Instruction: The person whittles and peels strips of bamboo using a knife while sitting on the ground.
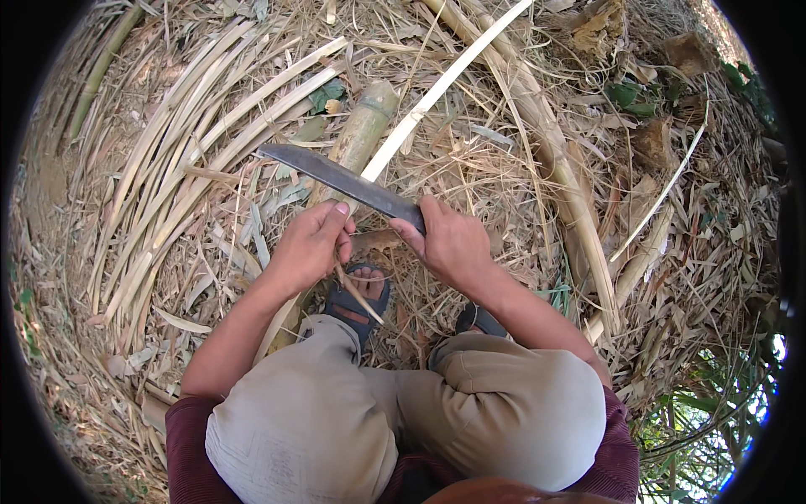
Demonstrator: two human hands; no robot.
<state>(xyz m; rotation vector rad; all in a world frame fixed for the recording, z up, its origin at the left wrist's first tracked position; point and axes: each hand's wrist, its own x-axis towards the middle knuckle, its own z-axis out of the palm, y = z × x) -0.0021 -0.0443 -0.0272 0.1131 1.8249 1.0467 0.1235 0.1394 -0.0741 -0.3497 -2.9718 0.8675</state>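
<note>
My right hand (pixel 454 244) is wrapped round the near end of a machete (pixel 344 181), its handle hidden in the fist. The dark blade points left and slightly away from me. Under the blade slants a long pale bamboo strip (pixel 445 88), running off toward the far right. My left hand (pixel 312 245) is closed, thumb against fingers, just below the blade, where the strip leads. A thin brown end (pixel 359 294) pokes out beneath those fingers; whether it belongs to the same strip I cannot tell. Behind the blade lies a thick green bamboo pole (pixel 365 126).
Many split bamboo strips (pixel 180 160) lie bundled at the left. A long bamboo length (pixel 562 168) stretches along the right. Dry leaves and shavings cover the ground. My sandalled foot (pixel 359 302) is close below my hands, between my bent knees.
</note>
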